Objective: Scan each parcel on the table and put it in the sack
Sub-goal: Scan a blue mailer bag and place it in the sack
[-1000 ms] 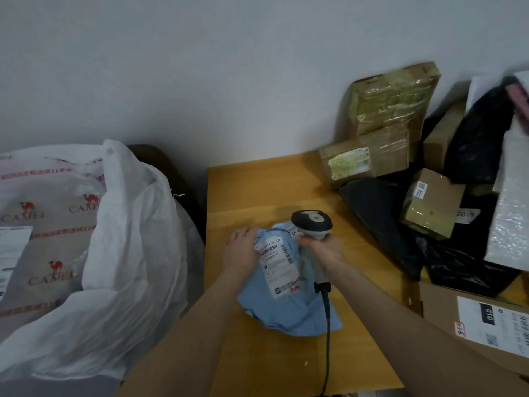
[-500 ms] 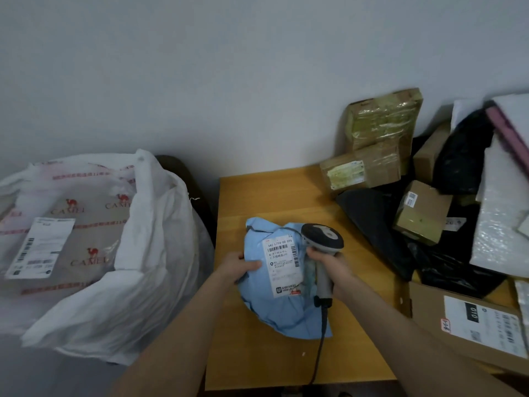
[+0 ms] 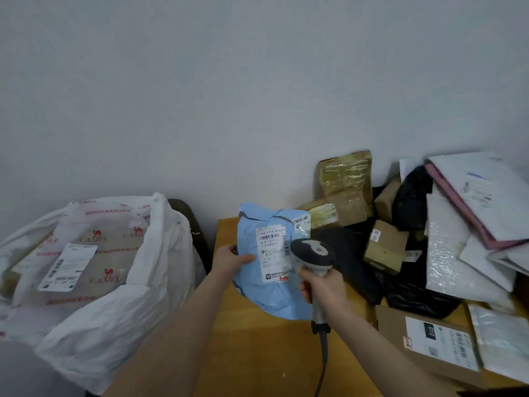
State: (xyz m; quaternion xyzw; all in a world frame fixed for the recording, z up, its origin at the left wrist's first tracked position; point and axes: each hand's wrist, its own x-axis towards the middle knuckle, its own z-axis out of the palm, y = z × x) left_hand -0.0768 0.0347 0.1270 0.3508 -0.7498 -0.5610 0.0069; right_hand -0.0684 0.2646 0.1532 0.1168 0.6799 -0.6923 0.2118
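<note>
The left hand point(image 3: 232, 259) pinches the left edge of the soft, crinkled blue parcel point(image 3: 269, 299), long axis upright over the wooden table point(image 3: 257, 353), label facing the hard grey scanner point(image 3: 313, 250) gripped by the right hand point(image 3: 323, 285), while the limp white sack point(image 3: 120, 296) gapes leftward, nearer the left hand.

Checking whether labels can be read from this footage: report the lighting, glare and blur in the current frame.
Head view: dim, flat indoor light with soft shadows only; the shipping label on the blue parcel shows its large digits but blurred small print; the waybill inside the sack is smeared; mild glare on the bubble-wrap parcel and the taped box; wide-angle stretch towards the edges.
</note>
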